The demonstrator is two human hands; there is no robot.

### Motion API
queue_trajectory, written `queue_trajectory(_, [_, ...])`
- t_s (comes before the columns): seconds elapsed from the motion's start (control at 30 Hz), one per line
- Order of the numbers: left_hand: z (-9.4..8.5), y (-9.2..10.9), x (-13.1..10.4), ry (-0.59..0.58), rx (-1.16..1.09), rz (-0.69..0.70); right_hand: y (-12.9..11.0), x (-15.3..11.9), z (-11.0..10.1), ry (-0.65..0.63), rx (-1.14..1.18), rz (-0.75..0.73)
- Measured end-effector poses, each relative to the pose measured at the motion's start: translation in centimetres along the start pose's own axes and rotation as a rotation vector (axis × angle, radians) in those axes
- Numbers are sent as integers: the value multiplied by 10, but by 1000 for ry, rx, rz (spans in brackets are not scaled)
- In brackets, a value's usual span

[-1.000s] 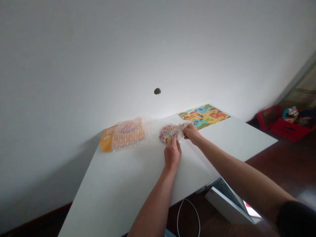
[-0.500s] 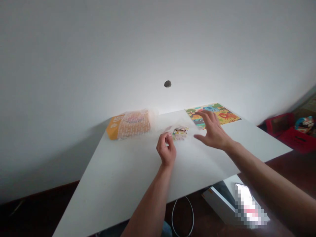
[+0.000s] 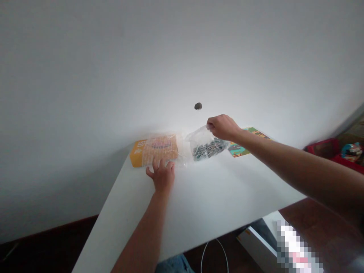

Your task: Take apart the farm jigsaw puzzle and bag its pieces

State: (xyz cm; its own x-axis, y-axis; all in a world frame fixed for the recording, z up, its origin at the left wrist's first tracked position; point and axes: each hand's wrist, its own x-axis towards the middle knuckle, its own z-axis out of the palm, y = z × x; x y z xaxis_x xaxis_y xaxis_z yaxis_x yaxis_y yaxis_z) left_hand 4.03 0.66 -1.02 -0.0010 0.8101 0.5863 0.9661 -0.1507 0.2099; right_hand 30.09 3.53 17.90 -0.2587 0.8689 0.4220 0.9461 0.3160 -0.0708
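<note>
My right hand (image 3: 224, 127) is closed on the top edge of a clear plastic bag (image 3: 209, 148), which holds many small dark and grey pieces. The bag hangs from my fingers at or just above the white table; contact with the surface is hard to tell. My left hand (image 3: 163, 176) has its fingers spread, with the tips at the near edge of a package in clear wrapping (image 3: 162, 147). Orange and yellow, with white lettering at its left end, this package lies at the back left of the table. A colourful picture sheet (image 3: 240, 149) is partly hidden behind my right forearm.
The white table (image 3: 204, 204) stands against a pale wall with a round dark hole (image 3: 198, 106). At the right is a red container (image 3: 324, 148). Below the front edge are a white box (image 3: 257, 244) and a looped white cable (image 3: 202, 258).
My right hand has moved left and closed on the bag's top edge. My left hand has let go of the bag, moved left to the wrapped package and spread its fingers.
</note>
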Motion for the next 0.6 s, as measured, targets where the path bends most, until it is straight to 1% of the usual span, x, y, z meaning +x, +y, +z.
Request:
queue_trajectory(0.03, [2,-5,0,-33,0,-1,-6,14,-8,-2,1,-28])
queue_trajectory(0.1, [4,-5,2,-96,-37,16,-18,41,-22,-2,51,-69])
queue_trajectory(0.2, [4,6,7,-130,-67,21,-36,84,-39,-20,208,-47])
queue_trajectory(0.27, [1,14,8,-201,-85,61,-52,112,-46,-14,309,-11])
queue_trajectory(0.33, [-3,20,6,-299,-141,144,-71,137,-48,-18,375,12])
queue_trajectory(0.4, [-8,23,0,-413,-284,272,-92,158,-42,-62,412,22])
queue_trajectory(0.47, [-11,26,-8,-553,-500,440,-110,174,-24,-118,412,12])
queue_trajectory(0.53, [-12,28,-16,-649,-687,579,-121,185,3,-134,393,-6])
queue_trajectory(0.57, [-12,28,-19,-661,-745,616,-125,188,19,-123,375,-6])
queue_trajectory(0.6, [-13,29,-21,-649,-778,632,-127,190,35,-103,350,0])
